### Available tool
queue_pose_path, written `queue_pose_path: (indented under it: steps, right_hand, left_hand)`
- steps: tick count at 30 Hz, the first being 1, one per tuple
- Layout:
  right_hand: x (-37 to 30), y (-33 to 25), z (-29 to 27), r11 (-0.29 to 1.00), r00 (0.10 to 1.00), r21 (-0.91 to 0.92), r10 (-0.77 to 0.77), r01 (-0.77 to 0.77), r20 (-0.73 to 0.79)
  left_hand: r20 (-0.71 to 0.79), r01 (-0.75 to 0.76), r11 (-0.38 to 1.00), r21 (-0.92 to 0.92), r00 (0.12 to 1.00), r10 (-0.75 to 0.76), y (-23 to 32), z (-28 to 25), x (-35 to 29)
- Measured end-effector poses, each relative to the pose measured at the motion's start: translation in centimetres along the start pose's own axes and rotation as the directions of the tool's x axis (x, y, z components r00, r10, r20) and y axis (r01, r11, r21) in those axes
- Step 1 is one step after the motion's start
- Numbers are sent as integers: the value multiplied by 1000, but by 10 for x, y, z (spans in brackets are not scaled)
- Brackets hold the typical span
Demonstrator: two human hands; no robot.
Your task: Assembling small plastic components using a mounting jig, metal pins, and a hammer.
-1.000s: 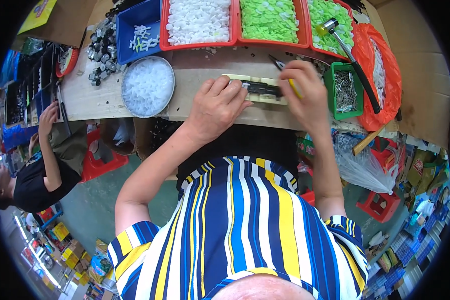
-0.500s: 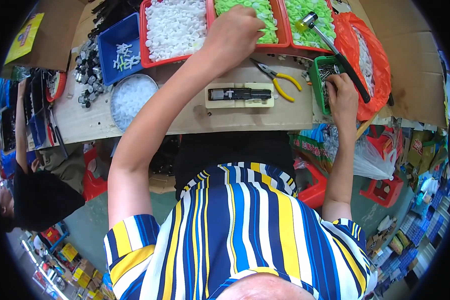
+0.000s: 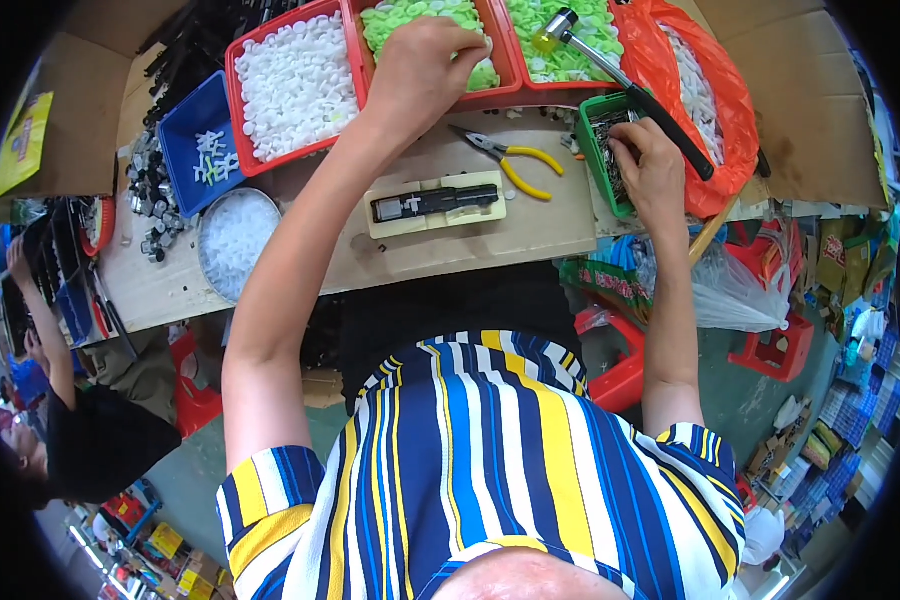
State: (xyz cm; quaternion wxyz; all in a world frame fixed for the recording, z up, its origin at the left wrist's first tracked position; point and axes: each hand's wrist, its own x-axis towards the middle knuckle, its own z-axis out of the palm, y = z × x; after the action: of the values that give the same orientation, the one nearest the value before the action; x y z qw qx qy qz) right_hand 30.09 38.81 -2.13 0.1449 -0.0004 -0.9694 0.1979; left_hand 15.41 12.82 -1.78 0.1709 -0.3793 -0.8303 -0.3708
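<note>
My left hand (image 3: pixel 420 72) is over the red bin of light green plastic pieces (image 3: pixel 490 75), thumb and forefinger pinched. A pale spot shows at the fingertips, too small to name. At the green bin (image 3: pixel 590 150) of small metal parts, my right hand (image 3: pixel 652 172) has its thumb and fingers closed together at the bin's inner edge. Whatever they grip is hidden. Between my arms a black elongated part with a silvery section (image 3: pixel 435 204) lies in a cream holder (image 3: pixel 382 228) on the bench. Yellow-handled pliers (image 3: pixel 525 160) rest beyond it, touched by neither hand.
A hammer (image 3: pixel 660 110) lies across the bins toward a red plastic bag (image 3: pixel 735 165). On the left are a red bin of white pieces (image 3: pixel 295 90), a blue bin (image 3: pixel 175 150), a round tray (image 3: pixel 238 240) and loose metal parts (image 3: pixel 150 190). Another person (image 3: pixel 100 440) works farther left.
The view has shifted and tilted, so the bench items appear farther left. My left hand's fingers now point right in a pinch over the green pieces. My right hand stays at the green bin.
</note>
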Motion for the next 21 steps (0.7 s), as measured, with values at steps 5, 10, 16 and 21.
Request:
queue_pose_path:
  steps: [5,10,16,21]
  right_hand:
    - [-5,-1,-5,990,997,128,66,-59,-48]
    - [-6,-25,-6,978,988,209,48,-17,-143]
    - [-3,-92,0,788,999,614,51,-36,-7]
    - [3,-117,16,664,996,742,-46,88,-78]
  left_hand:
    - [216,595,584,-552,779,-589,41,-30,-27]
    - [387,629,167,-759,643,-661,58,-32,-56]
    - [409,600,90,-795,639,-651,76,-27,-71]
    - [420,599,43,-799,608,-674,84,-28,-79]
